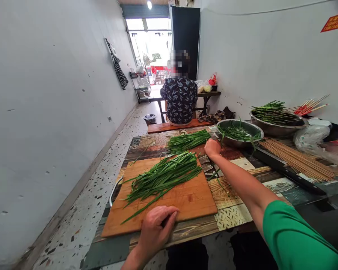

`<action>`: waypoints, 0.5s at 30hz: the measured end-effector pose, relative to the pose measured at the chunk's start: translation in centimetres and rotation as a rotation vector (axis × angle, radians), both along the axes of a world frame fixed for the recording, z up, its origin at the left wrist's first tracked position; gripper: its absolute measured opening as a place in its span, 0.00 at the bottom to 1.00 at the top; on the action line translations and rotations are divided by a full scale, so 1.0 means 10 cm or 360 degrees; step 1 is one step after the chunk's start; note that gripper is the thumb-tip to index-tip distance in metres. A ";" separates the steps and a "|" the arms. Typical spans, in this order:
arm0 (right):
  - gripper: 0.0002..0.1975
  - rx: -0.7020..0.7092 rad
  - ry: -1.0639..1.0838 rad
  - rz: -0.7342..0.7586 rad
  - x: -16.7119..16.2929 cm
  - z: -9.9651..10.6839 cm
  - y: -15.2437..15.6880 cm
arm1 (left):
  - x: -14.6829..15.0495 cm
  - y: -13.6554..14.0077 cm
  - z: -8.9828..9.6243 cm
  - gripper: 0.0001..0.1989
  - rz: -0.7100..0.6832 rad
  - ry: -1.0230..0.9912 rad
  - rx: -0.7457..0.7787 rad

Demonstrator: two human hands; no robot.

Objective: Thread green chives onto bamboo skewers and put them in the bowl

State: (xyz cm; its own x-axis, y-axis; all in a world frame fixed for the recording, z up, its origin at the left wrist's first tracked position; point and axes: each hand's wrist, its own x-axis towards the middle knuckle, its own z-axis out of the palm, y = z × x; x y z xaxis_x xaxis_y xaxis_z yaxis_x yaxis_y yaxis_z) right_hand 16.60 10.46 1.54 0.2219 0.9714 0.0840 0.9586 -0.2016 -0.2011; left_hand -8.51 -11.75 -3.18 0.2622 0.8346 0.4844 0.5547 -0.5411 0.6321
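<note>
A loose bundle of long, flat green leaves, which look like garlic chives (pixel 165 174), lies across the wooden cutting board (pixel 186 202). Beyond the board is a second bundle of chives (pixel 188 140), its right end close to my right hand (pixel 213 149). That hand is closed in a fist, and its fingertips are hidden, so what it grips cannot be made out. At the near edge of the board rests my left hand (pixel 157 225), fingers curled and thumb meeting forefinger, with nothing visible between them.
Right of my right hand stand a metal bowl of chives (pixel 239 133) and a larger basin (pixel 278 125) with green stalks and skewers. A long knife (pixel 290 172) lies beside many bamboo skewers (pixel 301 159). A person (pixel 180 99) sits ahead, back turned, on a bench.
</note>
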 end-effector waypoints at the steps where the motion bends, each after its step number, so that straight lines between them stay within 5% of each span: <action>1: 0.17 -0.0029 0.0004 -0.0041 0.02 -0.07 0.02 | 0.00 0.00 0.00 0.07 -0.0003 0.0005 0.0004; 8: 0.15 0.0025 -0.0006 0.0085 0.08 -0.06 0.08 | 0.00 0.00 -0.02 0.07 -0.0003 0.0059 0.0003; 15: 0.16 0.0388 -0.0123 0.0285 0.61 0.04 -0.84 | -0.07 0.02 -0.09 0.08 0.0046 0.0197 0.0153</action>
State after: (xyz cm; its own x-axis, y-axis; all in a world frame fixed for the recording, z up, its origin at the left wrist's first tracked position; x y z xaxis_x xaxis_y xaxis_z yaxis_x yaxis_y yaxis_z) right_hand 22.68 2.09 1.93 0.0328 0.9437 0.3292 0.9888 0.0173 -0.1482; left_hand -9.19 -11.57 -4.12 0.3013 0.7940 0.5280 0.6413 -0.5785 0.5040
